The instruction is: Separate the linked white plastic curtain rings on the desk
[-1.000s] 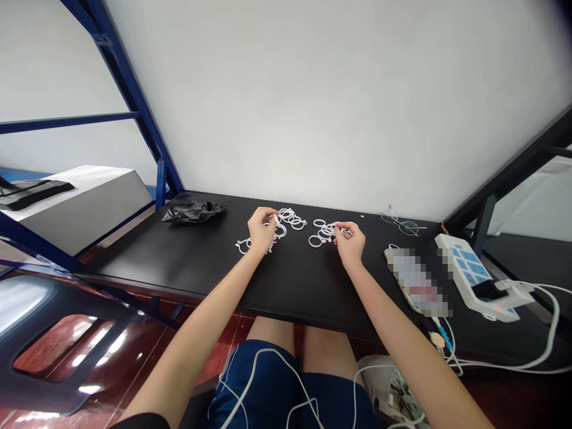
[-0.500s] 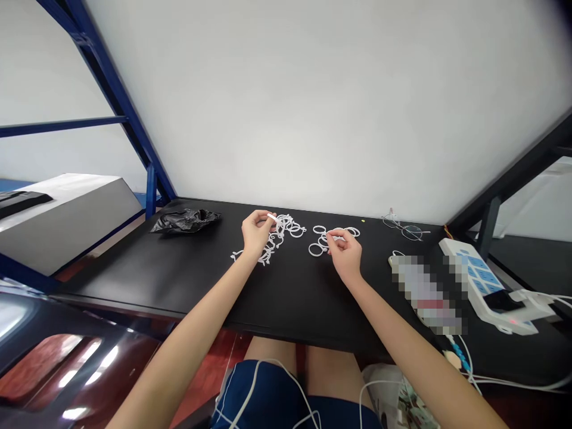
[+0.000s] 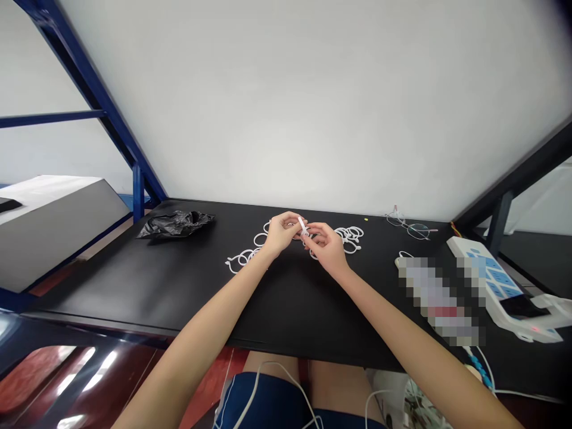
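My left hand (image 3: 284,231) is closed in a pinch on a thin white ring (image 3: 302,224), seen nearly edge-on above the table. From the other side, my right hand (image 3: 325,243) meets it, thumb and fingers pinched at the ring's lower end. Whether a second ring sits in the right fingers is hidden. Several loose white rings with small knobs, like curtain rings, lie in a pile (image 3: 243,257) left of and behind my left hand. Another group of white rings (image 3: 351,235) lies just right of my right hand.
On the black table (image 3: 187,286) lies a crumpled black plastic bag (image 3: 176,224) at left. Eyeglasses (image 3: 417,230), a blurred-out phone (image 3: 440,301) with a cable and a white power strip (image 3: 496,280) are at right. A blue metal frame (image 3: 102,113) rises at left.
Both hands have come together: my left hand moved right with its white ring, and my right hand moved left off the right-hand rings to meet it. The view has shifted slightly.
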`<state>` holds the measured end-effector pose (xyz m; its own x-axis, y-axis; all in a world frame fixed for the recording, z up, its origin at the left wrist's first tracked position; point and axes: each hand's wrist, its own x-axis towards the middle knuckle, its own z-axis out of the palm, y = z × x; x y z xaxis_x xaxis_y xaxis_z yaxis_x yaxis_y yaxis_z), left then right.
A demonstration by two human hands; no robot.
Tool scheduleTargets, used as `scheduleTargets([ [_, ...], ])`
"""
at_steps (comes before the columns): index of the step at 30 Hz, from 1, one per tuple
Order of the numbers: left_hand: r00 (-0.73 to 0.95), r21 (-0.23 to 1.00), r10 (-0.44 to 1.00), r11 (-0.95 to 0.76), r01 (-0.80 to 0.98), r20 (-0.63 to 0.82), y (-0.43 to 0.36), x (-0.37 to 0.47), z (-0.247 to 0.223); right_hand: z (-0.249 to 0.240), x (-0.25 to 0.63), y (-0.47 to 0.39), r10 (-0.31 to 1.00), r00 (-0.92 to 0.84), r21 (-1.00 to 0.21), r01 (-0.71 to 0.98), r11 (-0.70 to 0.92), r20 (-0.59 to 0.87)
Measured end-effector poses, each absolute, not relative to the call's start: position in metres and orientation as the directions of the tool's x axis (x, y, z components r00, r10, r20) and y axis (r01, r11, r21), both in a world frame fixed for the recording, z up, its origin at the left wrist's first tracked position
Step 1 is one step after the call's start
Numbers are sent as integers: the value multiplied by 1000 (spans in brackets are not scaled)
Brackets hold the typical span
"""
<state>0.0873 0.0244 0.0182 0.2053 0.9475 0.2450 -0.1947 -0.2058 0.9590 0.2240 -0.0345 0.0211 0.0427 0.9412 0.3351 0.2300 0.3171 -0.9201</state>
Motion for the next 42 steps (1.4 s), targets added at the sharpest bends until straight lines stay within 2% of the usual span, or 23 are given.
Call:
scheduleTargets([
  [6, 229, 968, 953, -151, -201, 197, 17, 80, 14, 13, 236, -36, 939, -111, -894, 288, 344, 325],
  [9, 281, 971, 945, -112, -209, 169, 15, 80, 12, 8, 238, -37, 949, -89, -905, 285, 315, 302],
  [13, 319, 967, 927, -129, -222, 197, 12, 83, 13, 3, 236, -37, 933, -29, -872, 347, 345, 358],
  [17, 169, 950, 952, -212, -230, 254, 13, 81, 16, 6, 236, -36, 901, 153, -887, 305, 347, 406],
  [20, 8, 943, 966, -249, -219, 257, 17, 76, 19, 9, 241, -32, 878, 331, -935, 203, 291, 345],
  [22, -71, 944, 966, -258, -206, 248, 18, 74, 20, 10, 244, -30, 870, 390, -953, 157, 260, 302],
  [24, -116, 943, 963, -261, -205, 242, 20, 72, 21, 10, 245, -31, 895, 328, -950, 188, 251, 301],
  [28, -139, 936, 961, -267, -230, 240, 22, 69, 22, 7, 234, -42, 955, 19, -887, 375, 269, 297],
  [32, -108, 949, 970, -238, -209, 219, 21, 70, 22, 4, 217, -52, 974, -103, -896, 384, 225, 200],
  [39, 75, 968, 975, -196, -155, 209, 16, 75, 19, 3, 213, -52, 981, -93, -937, 292, 190, 170],
  [42, 124, 975, 972, -183, -122, 198, 15, 76, 16, 7, 215, -51, 987, -56, -968, 194, 160, 152],
])
